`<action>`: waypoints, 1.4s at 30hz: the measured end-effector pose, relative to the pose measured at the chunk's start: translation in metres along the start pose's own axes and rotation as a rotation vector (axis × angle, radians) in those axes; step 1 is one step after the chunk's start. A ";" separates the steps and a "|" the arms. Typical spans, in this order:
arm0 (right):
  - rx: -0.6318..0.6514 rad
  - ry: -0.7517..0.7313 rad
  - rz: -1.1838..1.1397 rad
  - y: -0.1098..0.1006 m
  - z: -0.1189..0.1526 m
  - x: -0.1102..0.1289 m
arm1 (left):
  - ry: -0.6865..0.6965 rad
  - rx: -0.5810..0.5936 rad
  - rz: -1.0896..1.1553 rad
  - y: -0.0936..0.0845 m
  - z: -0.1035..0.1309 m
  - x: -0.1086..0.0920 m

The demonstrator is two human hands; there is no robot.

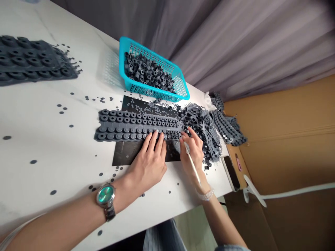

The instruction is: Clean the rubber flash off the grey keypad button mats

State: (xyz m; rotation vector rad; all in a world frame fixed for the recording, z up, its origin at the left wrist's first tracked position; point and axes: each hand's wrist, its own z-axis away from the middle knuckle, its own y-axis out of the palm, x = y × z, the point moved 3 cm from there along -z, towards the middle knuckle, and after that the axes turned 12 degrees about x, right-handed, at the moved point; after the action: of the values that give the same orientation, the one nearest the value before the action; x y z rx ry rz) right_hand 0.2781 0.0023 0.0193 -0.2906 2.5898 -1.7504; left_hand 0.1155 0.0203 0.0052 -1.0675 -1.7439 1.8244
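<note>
In the middle of the table (78,157), the left hand (149,164) lies nearly flat, gripping nothing, fingertips on the strip (123,129); toward its 3 o'clock, the right hand (192,151) curls round a white tool (193,164) by the strip's right end. Outward now: beneath, a black mat (131,150); from the strip, a heap (212,139) crowds that end at 3, basket (146,89) of rings (149,73) past 12, sheets (28,62) at 10, clamp (253,195) at 4, discs (59,105) scattered all about!

The left edge cuts off a grey bumpy rubber stack (28,61). A long grey rubber strip (141,126) hides part of a flat black mat (127,151). A thin white stick (193,164) has a tip too small to see.
</note>
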 end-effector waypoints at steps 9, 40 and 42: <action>0.090 -0.237 0.023 0.001 0.003 0.018 | -0.007 -0.029 0.051 0.002 0.000 0.002; 0.119 -0.238 -0.009 0.006 -0.013 0.022 | 0.102 -0.108 -0.178 0.016 0.007 -0.009; 0.125 -0.260 -0.017 0.008 -0.016 0.021 | 0.097 -0.102 -0.158 0.016 0.007 -0.008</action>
State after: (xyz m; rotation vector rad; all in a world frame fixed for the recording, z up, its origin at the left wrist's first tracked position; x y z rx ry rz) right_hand 0.2549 0.0170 0.0199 -0.5019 2.2952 -1.7384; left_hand 0.1193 0.0074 -0.0089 -1.0080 -1.8248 1.5791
